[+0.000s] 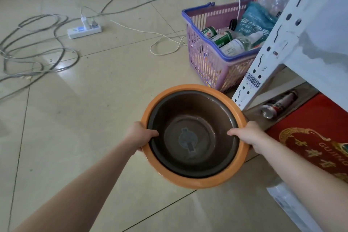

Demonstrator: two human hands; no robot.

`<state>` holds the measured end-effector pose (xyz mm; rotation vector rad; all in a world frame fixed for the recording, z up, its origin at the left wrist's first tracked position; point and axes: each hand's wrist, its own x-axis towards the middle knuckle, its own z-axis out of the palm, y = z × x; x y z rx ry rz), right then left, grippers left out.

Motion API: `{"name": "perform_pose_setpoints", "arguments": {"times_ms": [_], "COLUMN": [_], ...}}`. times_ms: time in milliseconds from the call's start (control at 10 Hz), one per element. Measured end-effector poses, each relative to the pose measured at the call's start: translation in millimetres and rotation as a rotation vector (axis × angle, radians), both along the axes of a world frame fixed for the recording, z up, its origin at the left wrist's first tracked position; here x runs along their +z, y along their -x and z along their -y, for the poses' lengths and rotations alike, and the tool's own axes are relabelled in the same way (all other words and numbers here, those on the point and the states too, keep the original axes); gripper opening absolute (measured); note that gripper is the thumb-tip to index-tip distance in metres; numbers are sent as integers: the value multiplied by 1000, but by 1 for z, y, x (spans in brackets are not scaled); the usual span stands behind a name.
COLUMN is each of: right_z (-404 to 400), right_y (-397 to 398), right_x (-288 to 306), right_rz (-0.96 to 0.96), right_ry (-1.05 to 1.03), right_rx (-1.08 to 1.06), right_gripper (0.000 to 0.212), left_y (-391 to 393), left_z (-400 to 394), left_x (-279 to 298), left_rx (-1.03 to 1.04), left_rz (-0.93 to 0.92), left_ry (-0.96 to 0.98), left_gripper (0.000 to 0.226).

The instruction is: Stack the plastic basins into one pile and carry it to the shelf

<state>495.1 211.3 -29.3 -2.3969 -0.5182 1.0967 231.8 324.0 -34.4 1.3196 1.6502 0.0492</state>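
Two bare forearms reach in from the bottom edge, no sleeves, watch, rings or gloves visible on either, ending in the left hand (140, 135) and the right hand (248, 136), each showing a thumb and rounded knuckles, with short unpainted nails.

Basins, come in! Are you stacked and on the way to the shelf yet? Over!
Left hand and right hand grip opposite rims. Brown basin nested inside orange basin, carried above floor. Shelf close on right; purple basket beside its post.
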Motion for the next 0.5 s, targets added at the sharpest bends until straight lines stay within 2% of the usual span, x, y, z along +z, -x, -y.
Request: {"name": "perform_pose_setpoints", "arguments": {"times_ms": [200, 300, 400, 500], "right_z": [1, 2, 3, 8], "right_y": [-1, -1, -2, 2], "right_x": [-3, 5, 20, 53], "right_rz": [-17, -9, 36, 121], "right_ry": [0, -5, -57, -113], "right_rx": [-1, 22, 87, 133], "right_gripper": [51, 63, 73, 73], "left_y": [0, -1, 3, 12], "left_z": [1, 2, 6, 12], "left_x": [-2, 5, 23, 51], "left_rx": [7, -31, -53, -142], "left_rz": [-26, -55, -70, -99], "left_ry": [-5, -25, -100, -272], "left_gripper": [44, 61, 87, 96]}}
